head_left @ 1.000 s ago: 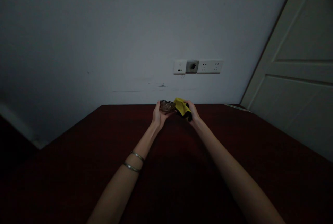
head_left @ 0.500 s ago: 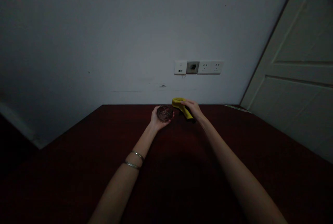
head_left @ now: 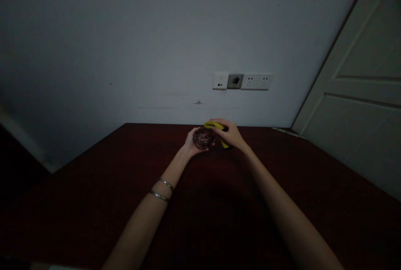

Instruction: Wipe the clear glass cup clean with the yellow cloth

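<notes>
In the head view, my left hand is closed around a small round glass bowl, dark and see-through with a patterned surface, possibly an ashtray. The bowl is tilted with its round face toward me. Just to its right, my right hand grips a yellow cloth, folded between thumb and fingers. The cloth's upper edge meets the bowl's upper right rim, and its lower end hangs below my fingers. Two silver bangles circle my left forearm.
Beneath both hands lies a dark red tabletop, reaching back to a pale wall. Sockets and switches are set low in that wall. A panelled white door stands at the right, and a thin flat strip lies at the table's back right.
My right hand has brought the yellow cloth leftward from beside the bowl to its rim. The bowl in my left hand sits slightly further right, and the whole view has shifted a little.
</notes>
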The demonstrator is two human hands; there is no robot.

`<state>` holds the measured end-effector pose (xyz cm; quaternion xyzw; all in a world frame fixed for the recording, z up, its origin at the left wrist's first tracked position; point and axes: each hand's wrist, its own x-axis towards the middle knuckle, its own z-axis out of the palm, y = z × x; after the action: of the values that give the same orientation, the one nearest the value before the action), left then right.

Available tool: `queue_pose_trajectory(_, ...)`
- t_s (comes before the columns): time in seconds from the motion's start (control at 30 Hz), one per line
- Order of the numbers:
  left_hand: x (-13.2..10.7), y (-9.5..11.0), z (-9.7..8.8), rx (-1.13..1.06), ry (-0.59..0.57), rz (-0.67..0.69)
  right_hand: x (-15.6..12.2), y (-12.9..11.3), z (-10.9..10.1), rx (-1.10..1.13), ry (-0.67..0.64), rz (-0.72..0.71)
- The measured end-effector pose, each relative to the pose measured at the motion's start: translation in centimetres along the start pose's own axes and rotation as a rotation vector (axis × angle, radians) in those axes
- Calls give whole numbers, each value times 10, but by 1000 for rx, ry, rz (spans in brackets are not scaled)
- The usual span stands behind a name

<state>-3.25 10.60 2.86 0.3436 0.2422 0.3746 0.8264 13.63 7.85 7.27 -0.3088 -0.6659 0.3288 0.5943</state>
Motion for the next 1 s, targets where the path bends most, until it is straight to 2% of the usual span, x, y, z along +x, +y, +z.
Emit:
queue_pose_trajectory(0.17,5,0,1,-7,67,-3,1,2,8,-145,-142,-156)
queue_pose_trajectory(0.33,8,-2,2,56,113,-69,5,10,14,-289,-282,-319)
queue_pose_trajectory(0.47,7,-5,3,-38,82,-73,8,10,11,-487,-452,-396)
queue_pose_trajectory(0.57,6,-7,7,-105,132,-52,9,8,7,-660,-536,-425)
queue_pose_trajectory(0.8,6,-8,20,-141,382,77,7,4,7,-787,-481,-413)
queue_pose_trajectory(1.0,2,-5,23,-322,431,141,3,-2,12,-837,-415,-393)
